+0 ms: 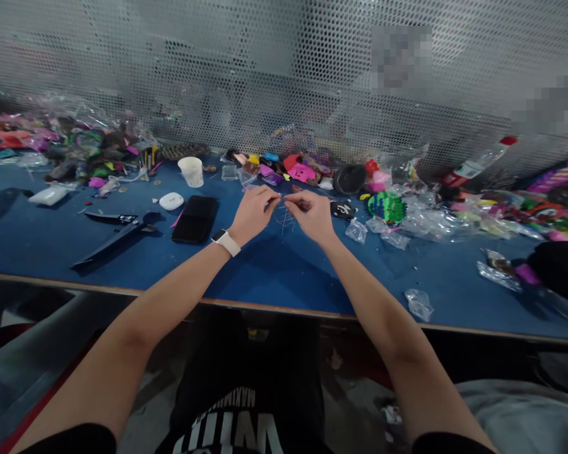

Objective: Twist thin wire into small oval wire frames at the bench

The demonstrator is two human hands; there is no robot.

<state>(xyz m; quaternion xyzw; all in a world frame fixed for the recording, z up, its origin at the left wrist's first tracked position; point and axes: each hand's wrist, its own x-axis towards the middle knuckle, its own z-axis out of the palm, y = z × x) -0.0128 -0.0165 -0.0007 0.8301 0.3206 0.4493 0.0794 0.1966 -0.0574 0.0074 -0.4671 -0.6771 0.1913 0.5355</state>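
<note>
Whitish strands point(285, 222) show just below the pinched fingers point(273, 197) (on what, I cannot tell).

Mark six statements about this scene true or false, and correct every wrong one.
1. The left hand and right hand are close together, with thin strands in view near them. True.
2. The watch is worn beside the right hand. False: the watch is worn beside the left hand.
3. The paper cup lies tipped over. False: the paper cup stands upright.
4. A black phone lies left of the left hand. True.
5. The red-capped bottle is left of both hands. False: the red-capped bottle is to their right.
6. The tabletop is blue. True.
</note>
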